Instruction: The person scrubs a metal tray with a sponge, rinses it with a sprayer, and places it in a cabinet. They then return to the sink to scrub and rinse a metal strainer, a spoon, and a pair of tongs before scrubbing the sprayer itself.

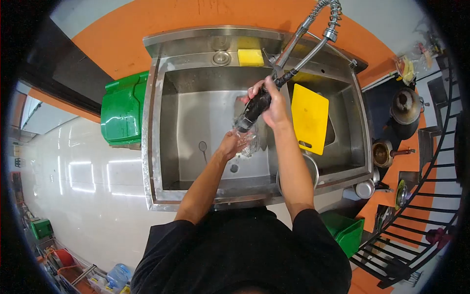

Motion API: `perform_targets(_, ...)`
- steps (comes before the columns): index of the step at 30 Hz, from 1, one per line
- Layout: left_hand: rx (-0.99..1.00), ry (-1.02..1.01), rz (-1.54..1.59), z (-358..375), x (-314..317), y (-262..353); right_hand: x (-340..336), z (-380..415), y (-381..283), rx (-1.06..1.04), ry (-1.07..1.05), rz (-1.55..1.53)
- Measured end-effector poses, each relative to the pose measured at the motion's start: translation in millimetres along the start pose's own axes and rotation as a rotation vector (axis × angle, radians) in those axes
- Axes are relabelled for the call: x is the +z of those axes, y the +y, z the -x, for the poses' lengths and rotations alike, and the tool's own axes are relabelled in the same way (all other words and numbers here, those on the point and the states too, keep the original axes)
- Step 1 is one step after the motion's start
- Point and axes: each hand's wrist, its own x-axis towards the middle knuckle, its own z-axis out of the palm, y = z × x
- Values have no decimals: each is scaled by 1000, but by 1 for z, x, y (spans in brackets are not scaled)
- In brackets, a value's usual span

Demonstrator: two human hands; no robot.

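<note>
My right hand [275, 108] is closed around the black spray head [258, 105] of the sink faucet, which points down and to the left over the left basin [193, 108]. Just below its nozzle, my left hand [228, 146] grips a clear, ribbed, see-through container [250, 143]. Water and blur around the container hide its exact shape. A small long-handled spoon or strainer [202, 146] lies on the basin floor, left of my left hand. Near the front of the same basin is a round drain [234, 168].
A yellow cutting board [310, 117] leans across the right basin [350, 132]. On the back ledge sits a yellow sponge [250, 58]. The faucet's spring hose [335, 19] arches above. A green bin [122, 110] stands left; pans [406, 105] are at right.
</note>
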Motion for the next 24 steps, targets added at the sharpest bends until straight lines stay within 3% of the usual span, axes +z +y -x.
perform_targets(2,-10,-7,-62,-8,15,0,0,-4,3,-28,27,-146)
perform_targets(3,-19,-6,-130,-11,16,-1,10,-3,6,-90,166,-47)
perform_targets(8,-17,-37,4,-24,-4,-12,21,12,18,-101,273,170)
perform_targets(11,-1,-35,5,-9,-3,-7,0,8,14,-299,439,372)
perform_targets(16,105,-27,2,-2,0,-7,-3,23,16,-223,348,364)
perform_targets(18,78,-3,14,-6,5,-8,9,33,21,-61,240,128)
perform_targets(20,-13,2,44,-5,7,-6,13,35,20,-59,205,117)
perform_targets(22,-101,10,68,-9,2,-12,13,28,18,-224,228,92)
perform_targets(24,-62,42,-204,-13,-3,-20,6,23,6,-221,289,186)
